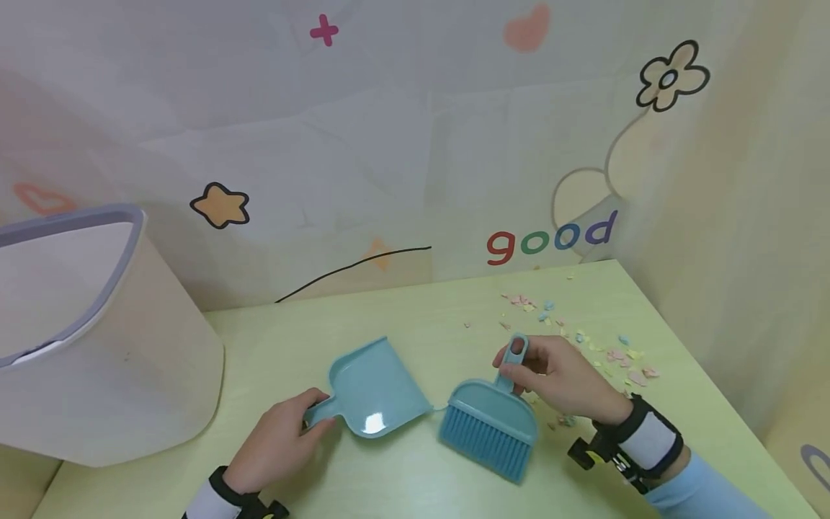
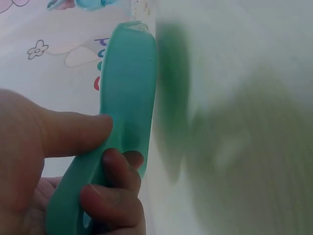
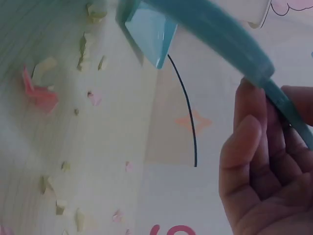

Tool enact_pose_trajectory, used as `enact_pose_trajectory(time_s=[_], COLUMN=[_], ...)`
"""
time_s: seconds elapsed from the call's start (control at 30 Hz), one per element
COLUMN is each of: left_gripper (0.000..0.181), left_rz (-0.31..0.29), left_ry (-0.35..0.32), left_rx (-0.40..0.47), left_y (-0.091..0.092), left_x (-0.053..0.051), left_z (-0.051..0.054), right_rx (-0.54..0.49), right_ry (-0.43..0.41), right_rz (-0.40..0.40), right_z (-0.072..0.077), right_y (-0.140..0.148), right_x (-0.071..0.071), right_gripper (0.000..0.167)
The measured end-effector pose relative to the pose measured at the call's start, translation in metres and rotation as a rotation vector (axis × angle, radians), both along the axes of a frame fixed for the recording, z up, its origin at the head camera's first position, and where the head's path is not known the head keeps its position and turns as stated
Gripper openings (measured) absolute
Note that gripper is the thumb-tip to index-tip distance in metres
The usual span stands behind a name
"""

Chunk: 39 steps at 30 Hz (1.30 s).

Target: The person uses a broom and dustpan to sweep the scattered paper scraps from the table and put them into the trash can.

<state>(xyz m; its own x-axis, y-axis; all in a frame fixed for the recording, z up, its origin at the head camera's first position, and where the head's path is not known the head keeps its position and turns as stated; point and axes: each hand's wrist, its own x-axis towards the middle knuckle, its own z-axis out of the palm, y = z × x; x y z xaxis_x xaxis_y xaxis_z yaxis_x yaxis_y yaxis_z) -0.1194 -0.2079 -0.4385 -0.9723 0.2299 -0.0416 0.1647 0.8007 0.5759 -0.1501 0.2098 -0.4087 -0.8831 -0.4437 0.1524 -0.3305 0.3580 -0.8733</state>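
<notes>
A light-blue dustpan (image 1: 376, 386) is held by its short handle in my left hand (image 1: 280, 440). Its wide edge faces right, and the left wrist view shows a shadow on the tabletop beside the pan (image 2: 129, 73). My right hand (image 1: 560, 375) pinches the handle of a matching hand brush (image 1: 489, 425), whose bristles point toward the front of the table. Between pan edge and brush there is a narrow gap with a thin pale strand. Small pink, yellow and blue paper scraps (image 1: 616, 355) lie around and behind the right hand; the right wrist view shows more scraps (image 3: 44, 95).
At the left stands a tall white bin (image 1: 155, 353) with a grey-purple rim. A printed cloth (image 1: 363, 158) hangs along the table's back edge, and another curtain (image 1: 733, 252) borders the right side. The pale table (image 1: 279, 346) carries everything.
</notes>
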Motion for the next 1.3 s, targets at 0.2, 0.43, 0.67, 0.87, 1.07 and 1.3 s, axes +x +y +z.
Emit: enact_pose_trajectory(time_s=[0.2, 0.43, 0.67, 0.87, 1.07, 1.3], left_gripper=[0.009, 0.008, 0.008, 0.011, 0.015, 0.019], left_rz=[-0.016, -0.067, -0.095, -0.087, -0.095, -0.137], left_ry=[-0.022, -0.017, -0.017, -0.016, -0.013, 0.006], left_rx=[-0.001, 0.005, 0.007, 0.003, -0.008, -0.004], left_y=[-0.011, -0.015, -0.01, 0.001, 0.015, 0.035], left_x=[0.005, 0.004, -0.002, -0.008, -0.016, -0.018], left_z=[-0.001, -0.001, -0.003, 0.0, -0.003, -0.007], right_rx=[0.037, 0.118, 0.135, 0.088, 0.161, 0.279], right_ry=[0.003, 0.069, 0.254, 0.634, 0.828, 0.783], right_rz=[0.085, -0.077, -0.245, -0.456, -0.558, -0.529], right_z=[-0.008, -0.006, 0.011, 0.026, 0.028, 0.015], right_y=[0.01, 0.012, -0.005, -0.016, -0.018, -0.027], right_x=[-0.023, -0.059, -0.067, -0.049, -0.033, -0.031], right_gripper=[0.01, 0.015, 0.014, 0.009, 0.013, 0.017])
